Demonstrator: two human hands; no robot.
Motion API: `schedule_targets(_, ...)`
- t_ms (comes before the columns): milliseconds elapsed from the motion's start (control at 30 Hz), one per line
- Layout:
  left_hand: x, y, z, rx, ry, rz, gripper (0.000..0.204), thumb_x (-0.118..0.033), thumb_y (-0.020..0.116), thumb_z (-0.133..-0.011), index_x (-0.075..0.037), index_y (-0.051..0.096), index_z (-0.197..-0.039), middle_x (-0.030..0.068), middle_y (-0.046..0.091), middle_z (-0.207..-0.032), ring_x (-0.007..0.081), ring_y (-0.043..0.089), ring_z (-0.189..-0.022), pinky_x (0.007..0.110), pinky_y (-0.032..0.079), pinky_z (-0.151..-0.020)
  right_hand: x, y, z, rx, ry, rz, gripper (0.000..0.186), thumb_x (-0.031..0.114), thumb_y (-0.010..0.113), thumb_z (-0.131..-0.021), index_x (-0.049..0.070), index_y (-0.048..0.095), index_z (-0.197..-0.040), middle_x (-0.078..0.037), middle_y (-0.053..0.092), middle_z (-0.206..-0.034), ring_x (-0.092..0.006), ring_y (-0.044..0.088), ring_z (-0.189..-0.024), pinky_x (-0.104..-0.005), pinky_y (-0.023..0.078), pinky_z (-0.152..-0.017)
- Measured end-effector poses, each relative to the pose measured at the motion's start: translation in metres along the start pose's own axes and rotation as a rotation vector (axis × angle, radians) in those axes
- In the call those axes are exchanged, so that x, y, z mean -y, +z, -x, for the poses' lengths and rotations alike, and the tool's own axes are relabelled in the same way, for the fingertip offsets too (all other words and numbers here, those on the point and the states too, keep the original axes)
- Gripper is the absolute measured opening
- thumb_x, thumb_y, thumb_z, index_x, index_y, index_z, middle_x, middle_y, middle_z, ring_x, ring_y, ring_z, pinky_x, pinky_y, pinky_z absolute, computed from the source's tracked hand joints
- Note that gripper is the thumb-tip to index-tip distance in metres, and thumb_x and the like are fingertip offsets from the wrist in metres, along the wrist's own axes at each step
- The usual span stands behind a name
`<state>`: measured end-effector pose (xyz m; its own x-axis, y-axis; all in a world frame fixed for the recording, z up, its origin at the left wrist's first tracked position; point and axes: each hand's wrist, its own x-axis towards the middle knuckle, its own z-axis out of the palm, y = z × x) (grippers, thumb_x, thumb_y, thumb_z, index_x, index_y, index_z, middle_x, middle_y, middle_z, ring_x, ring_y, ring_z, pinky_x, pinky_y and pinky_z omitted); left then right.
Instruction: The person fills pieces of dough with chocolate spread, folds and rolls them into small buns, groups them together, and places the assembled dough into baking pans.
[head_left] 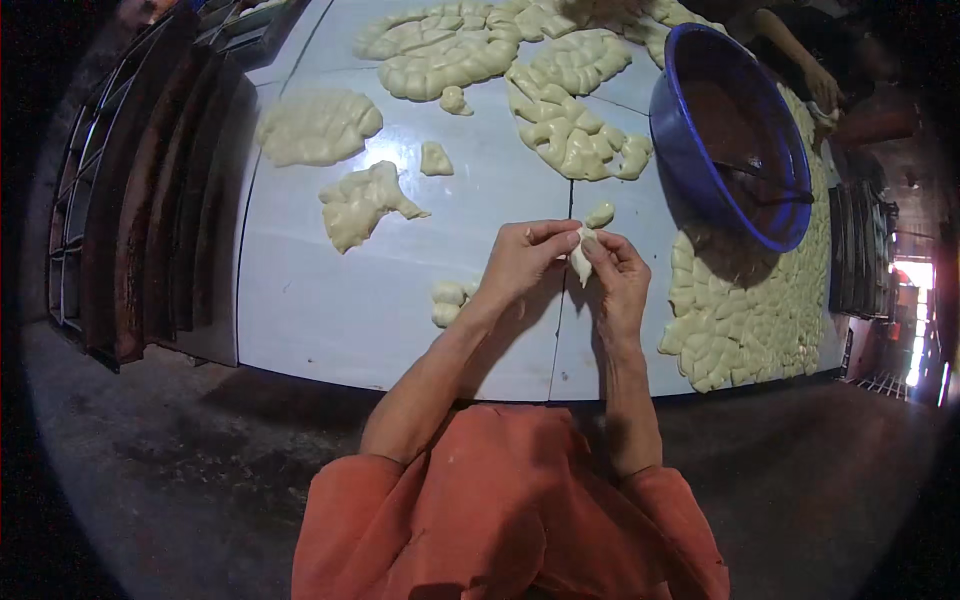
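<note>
If the left hand [524, 256] and right hand [622, 280] pull too strongly, the soft dough piece [581, 266] may tear, I think. It looks pale and narrow, with a pointed near end. Both hands pinch it with the fingertips, over the surface [330, 320], to the left of the blue basin [688, 185].

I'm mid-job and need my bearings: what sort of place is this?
Most likely a small bakery or dough workshop. Pale, dough-like pieces lie across the white table, a blue basin holds a brown mass, and dark, tray-like stacks stand at the left.
</note>
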<state>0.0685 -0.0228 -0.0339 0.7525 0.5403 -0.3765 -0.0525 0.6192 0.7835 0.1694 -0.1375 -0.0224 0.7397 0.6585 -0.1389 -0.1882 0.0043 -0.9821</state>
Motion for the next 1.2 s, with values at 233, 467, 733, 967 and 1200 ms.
schedule_targets(233,-0.005,-0.005,-0.001,0.065,-0.092,0.264,0.033,-0.016,0.067,-0.097,0.009,0.065,-0.119,0.0124,0.071,-0.099,0.0162,0.068,-0.082,0.029,0.057,-0.073,0.019,-0.005,0.014,0.266,-0.18,0.325,0.042,0.009,0.071,-0.094,0.002,0.06,-0.134,-0.009,0.068,-0.108,-0.0131,0.065,-0.095,-0.0264,0.054,-0.077)
schedule_targets(467,0.009,0.003,-0.003,0.045,-0.1,0.289,0.034,-0.014,0.071,-0.094,0.009,0.063,-0.118,0.0141,0.07,-0.1,0.0219,0.069,-0.084,0.038,0.059,-0.076,-0.005,-0.014,0.0,0.12,-0.457,0.569,0.02,0.01,0.073,-0.092,0.001,0.072,-0.11,-0.009,0.062,-0.104,-0.0156,0.064,-0.088,-0.0305,0.056,-0.071)
schedule_targets(733,-0.006,0.015,0.003,0.089,-0.074,0.093,0.036,-0.015,0.079,-0.087,0.005,0.067,-0.114,0.0137,0.07,-0.101,0.0212,0.071,-0.087,0.035,0.059,-0.082,-0.006,-0.009,-0.005,0.039,-0.09,-0.166,0.016,0.015,0.07,-0.097,0.001,0.062,-0.102,-0.004,0.061,-0.108,-0.011,0.062,-0.094,-0.0265,0.054,-0.082)
schedule_targets(967,0.008,0.008,-0.004,-0.018,-0.119,0.206,0.029,-0.015,0.073,-0.091,0.006,0.065,-0.11,0.0108,0.068,-0.093,0.0187,0.067,-0.08,0.033,0.058,-0.073,-0.012,-0.013,0.004,0.013,-0.085,0.146,0.014,0.011,0.068,-0.097,0.0,0.063,-0.103,-0.004,0.068,-0.094,-0.009,0.063,-0.088,-0.0255,0.055,-0.078)
schedule_targets(1200,0.005,0.006,0.002,-0.016,-0.067,0.061,0.029,-0.02,0.073,-0.093,0.005,0.066,-0.107,0.0107,0.069,-0.092,0.015,0.065,-0.074,0.026,0.053,-0.065,0.002,-0.015,-0.003,0.041,0.127,0.011,0.027,0.011,0.066,-0.098,0.0,0.056,-0.121,-0.007,0.067,-0.093,-0.0111,0.064,-0.079,-0.0238,0.053,-0.07)
